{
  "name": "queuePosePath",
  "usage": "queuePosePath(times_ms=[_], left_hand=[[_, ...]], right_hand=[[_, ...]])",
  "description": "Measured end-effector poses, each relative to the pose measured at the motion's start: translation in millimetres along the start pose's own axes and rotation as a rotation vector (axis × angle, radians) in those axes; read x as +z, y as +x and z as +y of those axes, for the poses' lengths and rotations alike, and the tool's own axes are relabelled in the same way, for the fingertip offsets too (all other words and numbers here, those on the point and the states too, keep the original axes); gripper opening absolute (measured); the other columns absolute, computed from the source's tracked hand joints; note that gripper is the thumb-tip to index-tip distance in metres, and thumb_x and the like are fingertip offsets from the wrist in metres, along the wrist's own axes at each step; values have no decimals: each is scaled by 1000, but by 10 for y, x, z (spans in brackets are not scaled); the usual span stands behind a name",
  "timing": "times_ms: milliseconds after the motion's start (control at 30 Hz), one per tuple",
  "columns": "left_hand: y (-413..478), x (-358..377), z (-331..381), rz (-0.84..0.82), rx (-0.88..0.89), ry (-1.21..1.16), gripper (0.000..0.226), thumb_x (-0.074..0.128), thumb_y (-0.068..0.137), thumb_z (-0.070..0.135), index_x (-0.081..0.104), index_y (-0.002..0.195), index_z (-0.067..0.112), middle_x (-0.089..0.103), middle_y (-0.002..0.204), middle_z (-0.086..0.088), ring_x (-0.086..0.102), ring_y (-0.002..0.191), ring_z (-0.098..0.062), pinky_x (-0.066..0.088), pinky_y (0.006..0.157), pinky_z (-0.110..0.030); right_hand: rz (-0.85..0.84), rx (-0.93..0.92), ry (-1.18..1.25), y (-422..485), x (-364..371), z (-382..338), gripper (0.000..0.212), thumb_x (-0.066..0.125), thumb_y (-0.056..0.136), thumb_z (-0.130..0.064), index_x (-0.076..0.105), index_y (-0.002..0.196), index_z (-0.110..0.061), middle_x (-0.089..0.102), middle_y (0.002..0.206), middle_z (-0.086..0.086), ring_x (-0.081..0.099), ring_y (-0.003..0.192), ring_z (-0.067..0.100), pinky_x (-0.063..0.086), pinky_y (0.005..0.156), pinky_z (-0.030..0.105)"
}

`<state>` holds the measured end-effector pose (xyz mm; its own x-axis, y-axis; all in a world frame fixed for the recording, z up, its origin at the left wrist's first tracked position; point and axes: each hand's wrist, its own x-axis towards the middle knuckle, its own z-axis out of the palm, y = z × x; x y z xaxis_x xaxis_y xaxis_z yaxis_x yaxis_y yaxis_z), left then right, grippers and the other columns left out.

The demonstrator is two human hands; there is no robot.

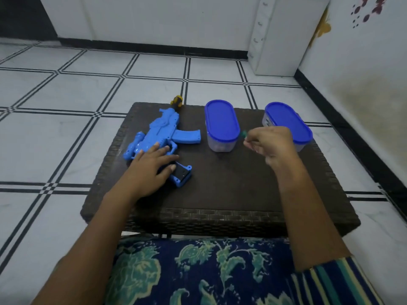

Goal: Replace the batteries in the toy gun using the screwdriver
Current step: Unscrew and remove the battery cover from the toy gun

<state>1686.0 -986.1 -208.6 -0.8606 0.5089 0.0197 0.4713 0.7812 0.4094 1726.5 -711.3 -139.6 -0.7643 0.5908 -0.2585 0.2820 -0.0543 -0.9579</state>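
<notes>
**The toy gun (163, 133) on the bench (231, 183), muzzle to the far side**

It lies on the left part, its long axis running near to far. The left hand (145, 170) rests flat on its near end, fingers straight. The right hand (271, 144), fingers curled, pinches a green screwdriver (243, 134).

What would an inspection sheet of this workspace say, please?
Surface: dark woven table.
Job's things: blue gun lying flat at the left; yellow-black handle at the far edge, kind unclear.
Clutter: left tub and right tub, both lidded.
Hands: left hand rests flat on gun; right hand pinches a small green item.
Cables: nothing seen.
Surroundings: tiled floor, white wall, patterned cloth.
</notes>
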Motion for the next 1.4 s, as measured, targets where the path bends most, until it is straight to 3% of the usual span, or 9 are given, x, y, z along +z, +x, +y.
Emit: queuePosePath(times_ms=[167, 300, 433, 600, 700, 767, 867, 1067, 1400], left_hand=[[4, 71, -23, 5, -14, -21, 40, 41, 98, 40, 47, 137, 36, 30, 155, 4, 9, 148, -15, 3, 117, -48], [39, 120, -32, 52, -32, -46, 38, 44, 96, 40, 51, 134, 36, 34, 153, 5, 12, 147, -14, 5, 117, -49], [139, 20, -48, -53, -27, 6, 44, 54, 86, 56, 55, 128, 42, 36, 152, 7, 15, 146, -18, 15, 116, -53], [78, -80, -85, -124, 25, -152, 68, 45, 52, 82, 51, 116, 59, 25, 155, 18, 6, 147, -12, 1, 118, -47], [96, -100, -116, -180, 35, -190, 64, 50, 48, 82, 48, 111, 67, 17, 155, 23, -1, 146, -7, -4, 118, -45], [117, -94, -120, -184, 51, -172, 65, 53, 49, 82, 50, 112, 66, 14, 155, 26, -3, 146, -7, -5, 117, -44], [109, -82, -99, -186, 63, -160, 64, 68, 60, 74, 53, 121, 58, 16, 153, 32, -8, 145, -6, -9, 115, -43], [74, -68, -59, -198, 44, -180, 59, 68, 68, 62, 52, 125, 54, 23, 149, 34, -13, 144, -3, -15, 115, -43], [99, -84, -9, -213, 29, -183, 55, 69, 68, 62, 54, 120, 55, 30, 148, 32, -12, 145, -7, -13, 115, -47]], right_hand=[[-180, 185, 320, -198, -24, 99, 19, 54, 81, 18, 65, 85, 3, 68, 89, 16, 68, 77, 18, 60, 63, 22], [-316, 281, 485, -232, 157, 184, 19, 41, 88, 3, 59, 94, 4, 62, 80, 13, 51, 59, 11, 43, 49, 14], [-340, 114, 455, -328, 591, 246, 10, 56, 93, -7, 64, 91, -2, 58, 74, 7, 48, 59, 9, 38, 46, 15], [-450, -105, 425, -472, 935, 396, 12, 58, 96, -12, 69, 94, -15, 68, 92, -6, 65, 81, -2, 56, 79, 29], [-447, -319, 220, -497, 996, 437, 10, 63, 94, -14, 71, 93, -20, 71, 86, 4, 68, 87, 12, 56, 84, 44], [-445, -418, 174, -506, 1005, 419, 11, 64, 92, -9, 70, 96, -17, 72, 85, -2, 70, 86, 14, 58, 79, 41], [-413, -478, 201, -479, 976, 378, 11, 64, 91, -3, 67, 99, -9, 70, 88, -8, 67, 83, 7, 61, 77, 40], [-405, -506, 169, -396, 917, 398, 15, 60, 93, -1, 64, 106, -8, 72, 91, -12, 70, 91, 22, 61, 80, 38], [-438, -542, 129, -358, 839, 410, 19, 56, 95, 0, 60, 114, 2, 64, 107, -4, 68, 88, 5, 60, 73, 28]])
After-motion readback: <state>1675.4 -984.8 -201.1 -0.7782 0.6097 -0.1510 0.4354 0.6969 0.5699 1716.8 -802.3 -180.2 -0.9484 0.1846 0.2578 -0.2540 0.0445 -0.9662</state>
